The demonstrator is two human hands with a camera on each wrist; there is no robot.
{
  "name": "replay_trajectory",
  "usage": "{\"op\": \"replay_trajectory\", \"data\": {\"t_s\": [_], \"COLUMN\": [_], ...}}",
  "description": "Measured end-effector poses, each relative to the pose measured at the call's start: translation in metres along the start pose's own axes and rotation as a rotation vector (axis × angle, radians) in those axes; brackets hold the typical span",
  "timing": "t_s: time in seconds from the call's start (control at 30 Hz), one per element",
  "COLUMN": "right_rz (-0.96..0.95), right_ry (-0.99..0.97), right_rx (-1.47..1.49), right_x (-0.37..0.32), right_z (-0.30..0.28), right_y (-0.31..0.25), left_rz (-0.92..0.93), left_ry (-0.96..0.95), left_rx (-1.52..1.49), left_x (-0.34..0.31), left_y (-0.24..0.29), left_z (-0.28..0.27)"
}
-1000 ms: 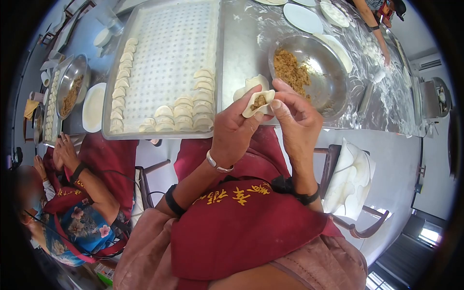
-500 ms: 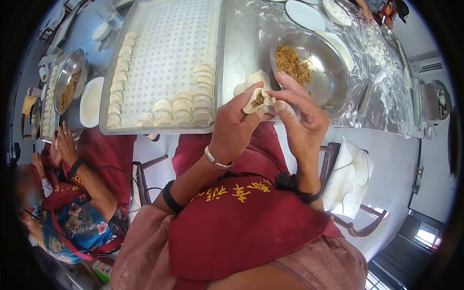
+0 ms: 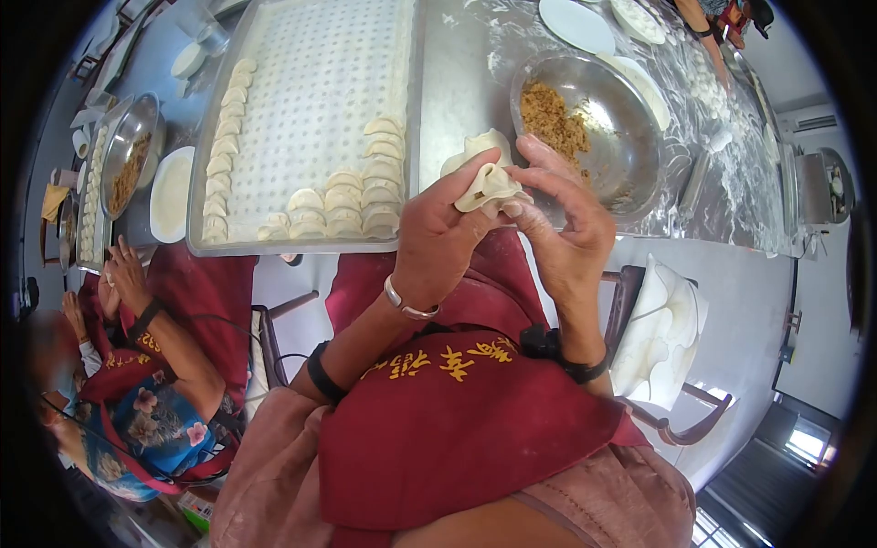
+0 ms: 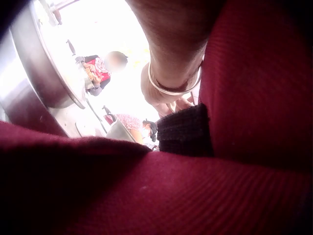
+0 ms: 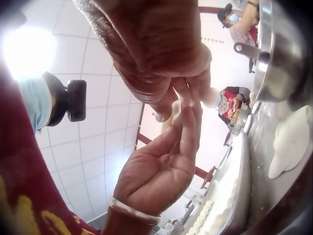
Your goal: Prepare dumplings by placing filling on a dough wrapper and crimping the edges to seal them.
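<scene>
Both hands meet over the table's front edge around one dough wrapper [image 3: 486, 188], its rim drawn together over the filling with a small gap showing. The left hand [image 3: 438, 239], wearing a bracelet, holds it from the left between thumb and fingers. From the right, the right hand [image 3: 568, 225] pinches the wrapper's edge with thumb and index finger. In the right wrist view the wrapper [image 5: 176, 112] lies between the fingertips of the left hand [image 5: 159, 171] and right hand [image 5: 156, 54]. The left wrist view mostly hides the fingers.
Left of the hands lies a tray [image 3: 294, 247] with rows of dumplings. Stacked wrappers [image 3: 487, 143] sit just behind the hands, and a metal bowl of filling [image 3: 630, 137] stands at the right. A floured plate [image 3: 172, 196] and another seated person [image 3: 151, 402] are farther left.
The wrapper, open with its filling showing a second ago, is now folded mostly over it. The right hand has shifted slightly right and its fingers have moved along the edge.
</scene>
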State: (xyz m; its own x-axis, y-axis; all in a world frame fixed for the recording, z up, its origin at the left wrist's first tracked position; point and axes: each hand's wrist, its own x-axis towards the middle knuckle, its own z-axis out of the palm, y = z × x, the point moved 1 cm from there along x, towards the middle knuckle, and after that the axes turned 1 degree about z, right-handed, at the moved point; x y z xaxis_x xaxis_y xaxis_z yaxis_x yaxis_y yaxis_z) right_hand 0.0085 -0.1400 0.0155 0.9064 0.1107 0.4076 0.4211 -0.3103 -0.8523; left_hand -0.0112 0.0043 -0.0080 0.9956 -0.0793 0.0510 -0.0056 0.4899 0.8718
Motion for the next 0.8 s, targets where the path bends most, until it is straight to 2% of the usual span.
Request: {"op": "replay_trajectory", "data": {"t_s": [0.17,0.27,0.47,0.57,0.67,0.77,0.8], "right_rz": [0.038,-0.015,-0.147,-0.078,0.009,-0.002,-0.024], "right_ry": [0.014,0.015,-0.032,-0.05,-0.052,-0.136,-0.142], "right_rx": [0.043,0.016,0.008,-0.046,-0.004,0.027,0.028], "right_x": [-0.001,-0.001,0.0,0.0,0.006,0.006,0.007], "right_z": [0.004,0.003,-0.003,-0.005,-0.004,-0.004,-0.004], "right_y": [0.0,0.004,0.01,0.008,-0.007,-0.006,-0.003], "left_rz": [-0.008,-0.048,-0.003,-0.039,0.024,0.121,0.07], "left_ry": [0.002,-0.009,-0.057,-0.061,-0.088,-0.101,-0.104], "left_rx": [0.043,0.066,0.067,0.072,0.203,0.385,0.34], "left_x": [-0.002,-0.003,-0.002,-0.002,-0.001,-0.003,-0.003], "left_y": [0.005,0.005,-0.002,0.002,0.002,0.004,0.005], "left_z": [0.002,0.001,0.0,-0.001,-0.003,-0.002,-0.002]}}
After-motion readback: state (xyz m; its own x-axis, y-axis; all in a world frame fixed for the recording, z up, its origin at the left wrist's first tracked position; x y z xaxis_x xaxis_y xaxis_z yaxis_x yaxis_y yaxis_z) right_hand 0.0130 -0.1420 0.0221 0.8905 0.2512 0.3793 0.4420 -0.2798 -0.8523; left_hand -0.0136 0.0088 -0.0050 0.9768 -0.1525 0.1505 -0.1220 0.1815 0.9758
